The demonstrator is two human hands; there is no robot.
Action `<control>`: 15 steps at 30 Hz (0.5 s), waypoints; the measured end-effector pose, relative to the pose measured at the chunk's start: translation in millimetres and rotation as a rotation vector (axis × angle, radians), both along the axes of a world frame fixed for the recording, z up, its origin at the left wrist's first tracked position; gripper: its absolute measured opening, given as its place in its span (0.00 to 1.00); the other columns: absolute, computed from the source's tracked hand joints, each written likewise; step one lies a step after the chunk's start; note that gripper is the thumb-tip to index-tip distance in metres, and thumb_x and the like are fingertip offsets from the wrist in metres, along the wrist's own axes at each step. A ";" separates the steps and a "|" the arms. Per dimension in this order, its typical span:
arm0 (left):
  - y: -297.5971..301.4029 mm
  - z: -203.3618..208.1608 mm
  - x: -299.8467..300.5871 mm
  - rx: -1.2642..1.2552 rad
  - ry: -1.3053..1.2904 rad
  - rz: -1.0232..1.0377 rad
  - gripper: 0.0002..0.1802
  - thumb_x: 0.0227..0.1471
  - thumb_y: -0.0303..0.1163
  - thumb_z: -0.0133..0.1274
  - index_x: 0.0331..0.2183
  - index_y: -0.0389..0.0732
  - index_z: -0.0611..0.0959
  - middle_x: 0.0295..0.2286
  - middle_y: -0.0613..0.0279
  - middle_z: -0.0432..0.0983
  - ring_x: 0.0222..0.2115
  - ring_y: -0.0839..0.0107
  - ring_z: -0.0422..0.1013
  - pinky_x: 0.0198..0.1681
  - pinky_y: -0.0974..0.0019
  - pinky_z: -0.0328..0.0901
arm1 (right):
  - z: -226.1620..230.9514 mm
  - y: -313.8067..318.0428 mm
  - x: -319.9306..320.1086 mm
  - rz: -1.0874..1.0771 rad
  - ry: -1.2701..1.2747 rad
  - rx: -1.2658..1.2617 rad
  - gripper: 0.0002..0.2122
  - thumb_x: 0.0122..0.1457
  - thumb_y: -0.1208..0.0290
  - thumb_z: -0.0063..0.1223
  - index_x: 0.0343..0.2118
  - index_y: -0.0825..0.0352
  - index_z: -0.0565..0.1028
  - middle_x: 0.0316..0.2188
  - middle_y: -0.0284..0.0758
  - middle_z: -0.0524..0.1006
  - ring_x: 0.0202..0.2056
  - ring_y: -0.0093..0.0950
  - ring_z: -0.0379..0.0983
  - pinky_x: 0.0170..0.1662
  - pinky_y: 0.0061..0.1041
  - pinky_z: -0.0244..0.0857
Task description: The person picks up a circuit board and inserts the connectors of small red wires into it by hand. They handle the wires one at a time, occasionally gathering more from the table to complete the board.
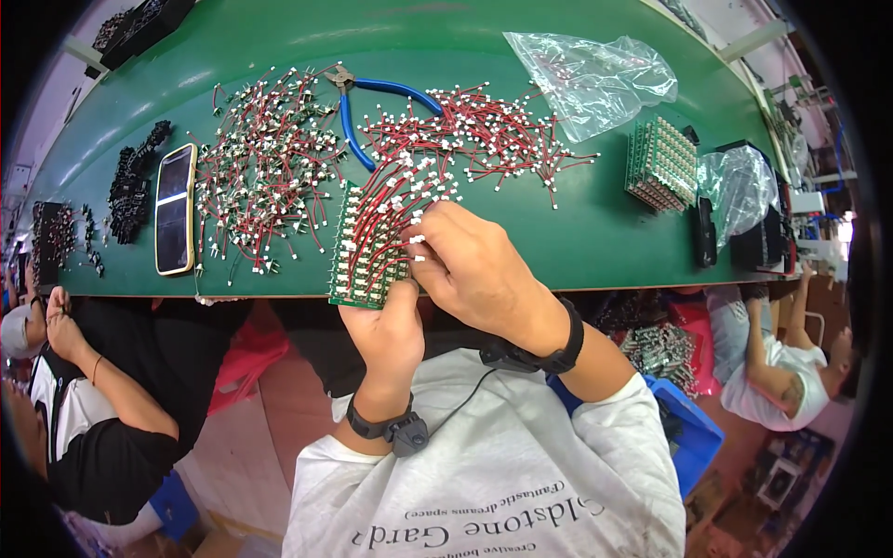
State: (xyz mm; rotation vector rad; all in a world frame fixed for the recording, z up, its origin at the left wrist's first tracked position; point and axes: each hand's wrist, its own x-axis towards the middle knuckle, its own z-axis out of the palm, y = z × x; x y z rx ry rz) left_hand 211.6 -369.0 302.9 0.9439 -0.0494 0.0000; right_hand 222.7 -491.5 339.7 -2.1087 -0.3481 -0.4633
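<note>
My left hand (pixel 386 327) grips the lower end of a green circuit board panel (pixel 346 246) at the table's near edge. Rows of small white connectors cover the panel, and many red wires with white plugs stick up from it. Over the panel's right side, my right hand (pixel 474 265) has its fingers pinched around a short red wire with a white plug (pixel 416 240). Its fingertips partly hide the wire. Beyond the panel lie blue-handled cutting pliers (pixel 391 88), their handles spread. Loose red wires (pixel 493 130) with white plugs are heaped to the right of the pliers.
Left of the pliers spreads a pile of small wired boards (pixel 270 158), beside a phone (pixel 175 209) and black parts (pixel 130 186). A clear plastic bag (pixel 595 79) and stacked panels (pixel 662 166) are at right. Other people sit on both sides.
</note>
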 end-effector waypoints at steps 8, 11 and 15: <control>1.1 3.0 -0.4 0.128 -0.061 -0.055 0.22 0.49 0.11 0.45 0.48 0.31 0.74 0.39 0.62 0.76 0.39 0.77 0.72 0.44 0.73 0.67 | 5.7 -0.9 -5.8 -0.044 -0.069 -0.298 0.10 0.45 0.81 0.60 0.31 0.69 0.73 0.26 0.38 0.73 0.28 0.38 0.73 0.30 0.35 0.68; 7.4 -1.2 1.6 0.249 -0.039 -0.145 0.26 0.49 0.10 0.44 0.52 0.30 0.71 0.43 0.61 0.74 0.43 0.76 0.70 0.48 0.72 0.64 | 7.1 -4.6 -7.4 -0.029 -0.038 -0.391 0.09 0.45 0.80 0.61 0.30 0.68 0.74 0.28 0.37 0.74 0.28 0.37 0.73 0.30 0.34 0.70; 10.6 4.6 2.5 0.280 -0.087 -0.188 0.28 0.48 0.09 0.42 0.54 0.30 0.69 0.45 0.61 0.73 0.44 0.76 0.69 0.50 0.72 0.63 | 6.2 -8.7 -4.2 0.005 -0.046 -0.407 0.08 0.45 0.80 0.61 0.30 0.68 0.74 0.30 0.38 0.76 0.30 0.37 0.75 0.32 0.32 0.71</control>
